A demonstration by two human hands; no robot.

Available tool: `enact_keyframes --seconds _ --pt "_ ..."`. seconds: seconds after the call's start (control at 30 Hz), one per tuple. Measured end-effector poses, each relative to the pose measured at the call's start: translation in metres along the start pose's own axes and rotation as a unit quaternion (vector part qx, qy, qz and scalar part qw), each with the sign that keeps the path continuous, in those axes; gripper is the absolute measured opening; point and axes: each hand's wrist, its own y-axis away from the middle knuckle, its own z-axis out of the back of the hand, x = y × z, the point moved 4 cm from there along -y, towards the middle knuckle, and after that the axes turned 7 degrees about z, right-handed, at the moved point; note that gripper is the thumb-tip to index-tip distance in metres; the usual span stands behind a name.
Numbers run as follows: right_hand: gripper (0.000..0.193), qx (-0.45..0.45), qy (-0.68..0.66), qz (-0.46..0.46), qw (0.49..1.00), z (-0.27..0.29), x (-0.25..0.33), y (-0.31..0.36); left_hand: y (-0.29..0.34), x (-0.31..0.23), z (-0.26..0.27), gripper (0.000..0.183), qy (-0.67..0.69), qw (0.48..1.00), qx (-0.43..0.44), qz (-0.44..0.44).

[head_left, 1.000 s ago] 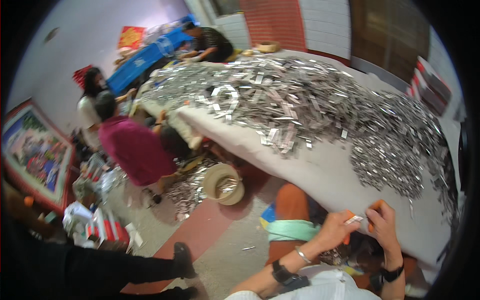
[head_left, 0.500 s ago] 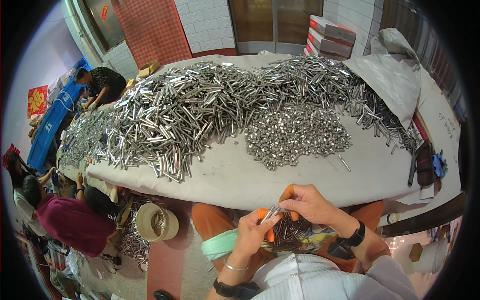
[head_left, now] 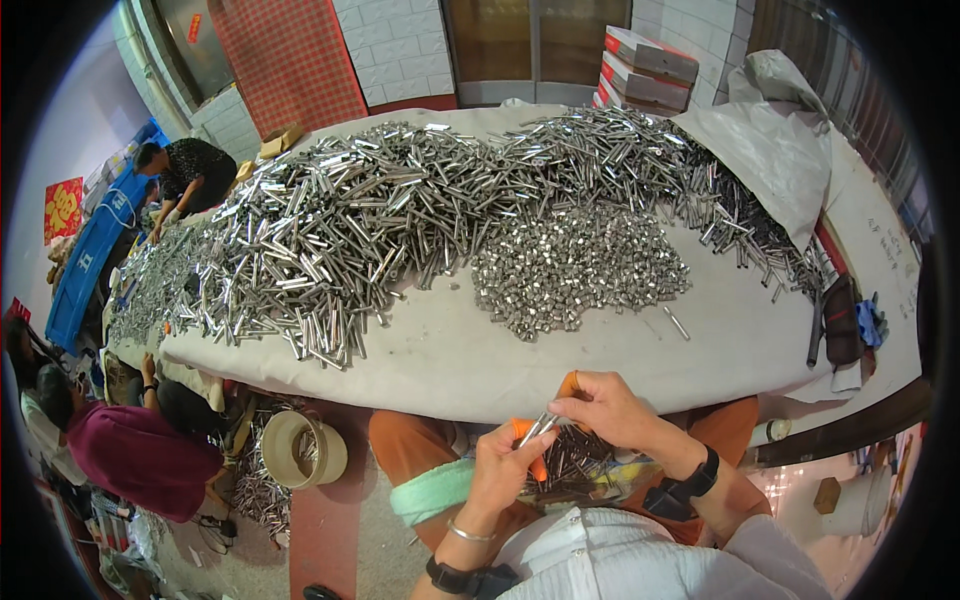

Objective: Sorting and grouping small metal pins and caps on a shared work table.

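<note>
Above my lap, my left hand (head_left: 498,465) is closed round a few slim silver metal tubes (head_left: 540,425) that slant up to the right. My right hand (head_left: 612,410) pinches at their upper ends, thumb and forefinger together. Orange finger covers (head_left: 570,384) are on fingers of both hands. Under the hands, a heap of darker metal tubes (head_left: 578,458) lies in my lap, partly hidden by them. Beyond, on the cloth-covered table (head_left: 440,375), are a heap of short metal pieces (head_left: 575,275), a large pile of long tubes (head_left: 390,190) and one loose tube (head_left: 677,323).
A cream bucket (head_left: 335,455) stands on the floor at left, beside more scattered tubes (head_left: 262,500). A person in a maroon top (head_left: 140,455) sits at left; another person (head_left: 195,175) bends at the table's far left. Plastic sheeting (head_left: 770,150) covers the right end.
The whole view has shifted slightly, with the table's contents now a little further left. My right fingers have closed in on the tubes' upper ends; my left hand keeps its hold.
</note>
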Motion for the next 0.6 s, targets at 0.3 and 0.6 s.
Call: enact_keyframes --seconds 0.3,0.6 --pt "0.034 0.049 -0.127 -0.150 0.979 0.008 0.007 0.009 -0.004 0.000 0.001 0.014 0.050 0.998 0.006 0.023" --pt "0.052 0.052 -0.136 -0.204 0.968 0.019 -0.002 0.019 -0.007 0.003 -0.005 0.016 0.092 0.996 0.010 0.016"
